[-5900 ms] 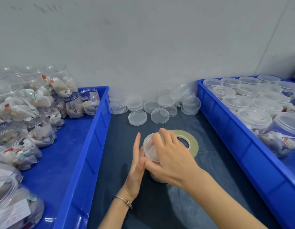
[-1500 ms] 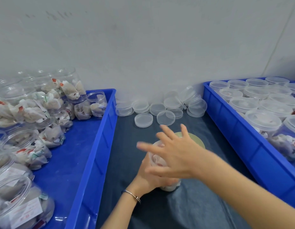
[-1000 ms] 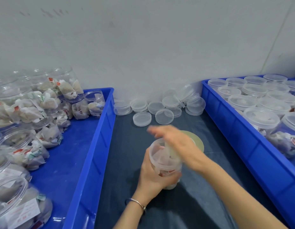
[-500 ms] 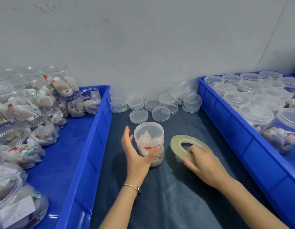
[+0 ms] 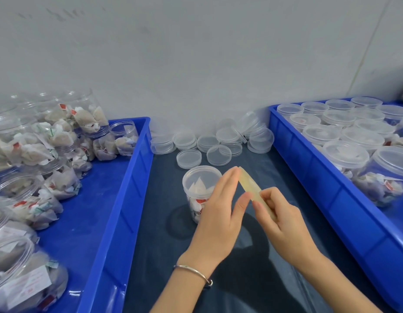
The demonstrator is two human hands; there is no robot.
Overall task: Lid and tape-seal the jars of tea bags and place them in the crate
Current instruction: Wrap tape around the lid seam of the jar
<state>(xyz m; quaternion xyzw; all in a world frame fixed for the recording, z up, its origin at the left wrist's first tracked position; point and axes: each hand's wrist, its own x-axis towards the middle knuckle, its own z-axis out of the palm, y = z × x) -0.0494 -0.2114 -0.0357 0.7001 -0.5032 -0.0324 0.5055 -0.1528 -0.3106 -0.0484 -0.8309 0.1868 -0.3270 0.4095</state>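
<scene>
A clear lidded jar of tea bags (image 5: 199,187) stands upright on the dark mat between the two crates. Just right of it I hold the yellowish tape roll (image 5: 249,184) edge-on above the mat. My left hand (image 5: 218,213) steadies the roll, fingers along its left side and thumb at its lower edge, partly hiding the jar. My right hand (image 5: 276,219) pinches the roll's lower rim between thumb and fingers. The blue crate (image 5: 327,195) on the right holds several lidded jars.
A blue crate (image 5: 128,188) on the left holds several open jars of tea bags. Several loose clear lids (image 5: 209,143) lie stacked and scattered by the wall behind the jar. The wall closes off the far side.
My right hand has lifted the tape roll off the mat and turned it edge-on. My left hand has left the jar's side and come up to the roll.
</scene>
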